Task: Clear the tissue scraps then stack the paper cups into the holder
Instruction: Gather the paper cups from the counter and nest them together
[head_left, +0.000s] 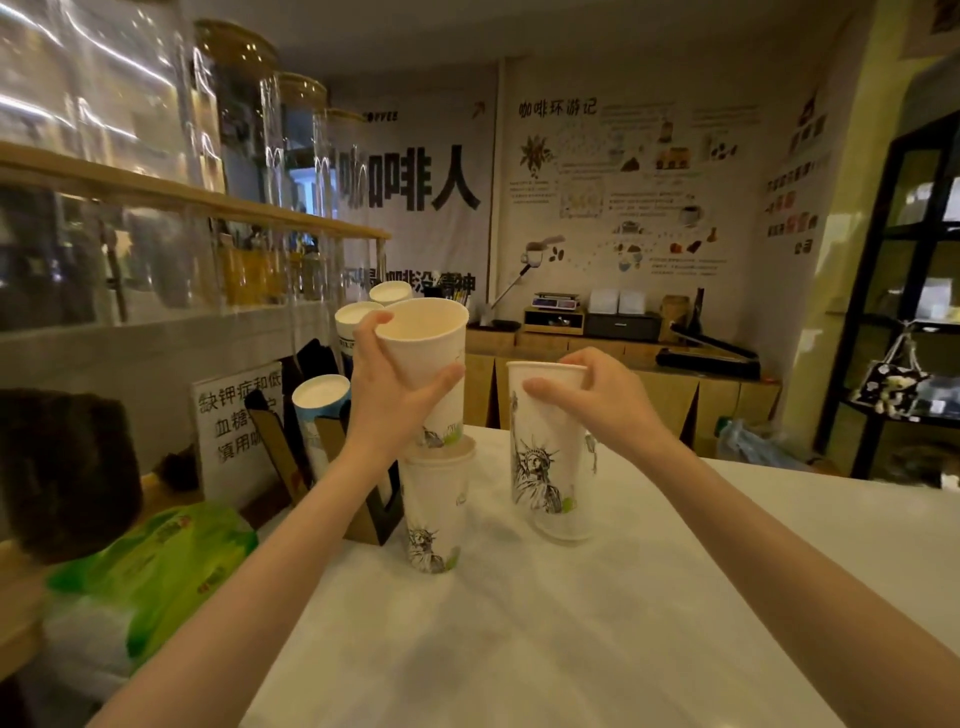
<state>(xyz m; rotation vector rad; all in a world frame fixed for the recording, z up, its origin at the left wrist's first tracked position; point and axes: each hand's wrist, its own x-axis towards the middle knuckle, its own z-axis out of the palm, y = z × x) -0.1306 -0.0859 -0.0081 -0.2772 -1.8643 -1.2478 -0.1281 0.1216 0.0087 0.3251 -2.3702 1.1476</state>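
Observation:
My left hand (392, 395) grips a tall white paper cup (431, 358) with a Statue of Liberty print, held just above a matching cup (434, 512) that stands on the white table (519, 623). My right hand (597, 397) grips the rim of another printed cup (548, 452), upright on the table to the right. A cardboard cup holder (332, 467) stands at the table's left edge with stacks of cups (319, 400) angled in it. No tissue scraps are visible.
A green and white plastic bag (145, 566) lies at lower left. A printed sign (236, 421) leans behind the holder. Glass jars (249, 171) fill a wooden shelf at left. A counter with a scale (556, 301) lines the far wall.

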